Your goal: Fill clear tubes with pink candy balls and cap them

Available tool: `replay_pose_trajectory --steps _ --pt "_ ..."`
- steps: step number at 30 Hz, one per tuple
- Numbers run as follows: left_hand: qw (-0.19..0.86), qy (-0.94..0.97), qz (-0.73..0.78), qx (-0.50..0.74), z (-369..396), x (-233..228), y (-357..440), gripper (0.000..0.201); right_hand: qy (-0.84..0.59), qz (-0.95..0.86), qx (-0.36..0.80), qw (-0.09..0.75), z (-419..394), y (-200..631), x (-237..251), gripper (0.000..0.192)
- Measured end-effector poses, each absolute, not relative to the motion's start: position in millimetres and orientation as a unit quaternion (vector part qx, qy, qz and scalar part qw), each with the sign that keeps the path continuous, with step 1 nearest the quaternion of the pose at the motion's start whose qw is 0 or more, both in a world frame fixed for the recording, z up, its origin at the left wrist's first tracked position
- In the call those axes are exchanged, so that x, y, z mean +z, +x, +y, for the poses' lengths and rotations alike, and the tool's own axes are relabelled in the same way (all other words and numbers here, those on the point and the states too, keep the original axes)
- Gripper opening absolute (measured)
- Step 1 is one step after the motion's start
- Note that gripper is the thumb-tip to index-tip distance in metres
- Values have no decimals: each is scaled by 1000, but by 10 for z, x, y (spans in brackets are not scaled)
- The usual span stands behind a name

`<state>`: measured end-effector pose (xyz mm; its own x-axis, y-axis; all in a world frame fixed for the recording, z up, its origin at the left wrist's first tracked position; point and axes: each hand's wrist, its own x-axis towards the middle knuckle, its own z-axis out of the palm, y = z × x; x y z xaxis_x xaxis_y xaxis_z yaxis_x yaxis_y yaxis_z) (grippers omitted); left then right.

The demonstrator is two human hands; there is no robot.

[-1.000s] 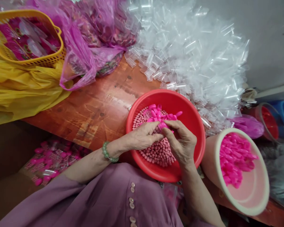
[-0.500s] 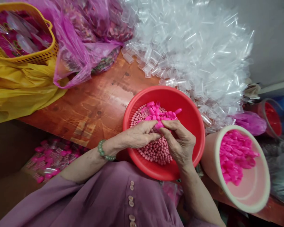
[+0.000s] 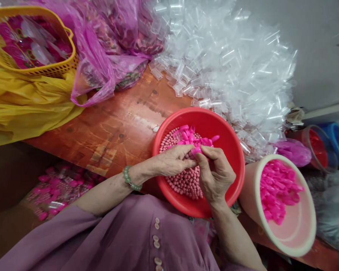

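Observation:
Over the red basin (image 3: 228,150), my left hand (image 3: 172,160) and my right hand (image 3: 217,171) meet. My right thumb and fingers pinch a bright pink plastic cap (image 3: 197,150). Closed around a small tube, mostly hidden by the fingers, my left hand touches the cap from the other side. Pink beads (image 3: 186,184) fill the bottom of the basin below my hands. More pink plastic caps (image 3: 188,133) lie on the beads just beyond my fingers.
A pale bucket (image 3: 296,235) with pink plastic pieces (image 3: 279,188) leans at the right. Clear plastic tubes (image 3: 223,49) are heaped behind the basin. A yellow basket (image 3: 53,69) and purple bags (image 3: 101,75) stand at the left on the wooden table (image 3: 115,120). Filled packs (image 3: 56,188) lie below.
The view has shifted slightly, so the basin and table sit a little differently in it. My hands stay together at the pink cap, with my right fingers slightly repositioned on it.

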<state>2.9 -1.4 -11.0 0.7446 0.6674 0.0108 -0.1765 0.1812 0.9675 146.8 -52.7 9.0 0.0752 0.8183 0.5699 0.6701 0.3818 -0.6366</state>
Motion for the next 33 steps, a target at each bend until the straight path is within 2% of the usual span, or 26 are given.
replay_pose_trajectory --steps 2,9,13,15,17,19,21,24,33 --pt "744 565 207 290 -13 -113 34 24 -554 -679 56 479 -524 1458 87 18" --pt "742 560 203 308 -7 -110 46 30 -548 -691 89 463 -475 1504 84 17" --pt "779 508 183 318 7 -98 44 24 -523 -741 74 414 -456 1551 103 20" --pt "800 474 199 311 12 -76 36 19 -498 -785 49 365 -455 1560 96 37" --pt "821 432 224 298 15 -54 31 23 -488 -816 10 309 -457 1555 69 66" --pt "839 396 232 291 15 -43 32 30 -494 -828 -32 264 -457 1544 31 80" --pt "855 374 218 286 9 -46 38 36 -498 -829 -68 246 -453 1534 -3 79" --pt "866 367 196 277 -9 -56 44 41 -490 -823 -100 268 -445 1527 -21 73" --pt "870 372 177 270 -39 -44 8 45 -471 -824 -138 284 -451 1518 11 69"
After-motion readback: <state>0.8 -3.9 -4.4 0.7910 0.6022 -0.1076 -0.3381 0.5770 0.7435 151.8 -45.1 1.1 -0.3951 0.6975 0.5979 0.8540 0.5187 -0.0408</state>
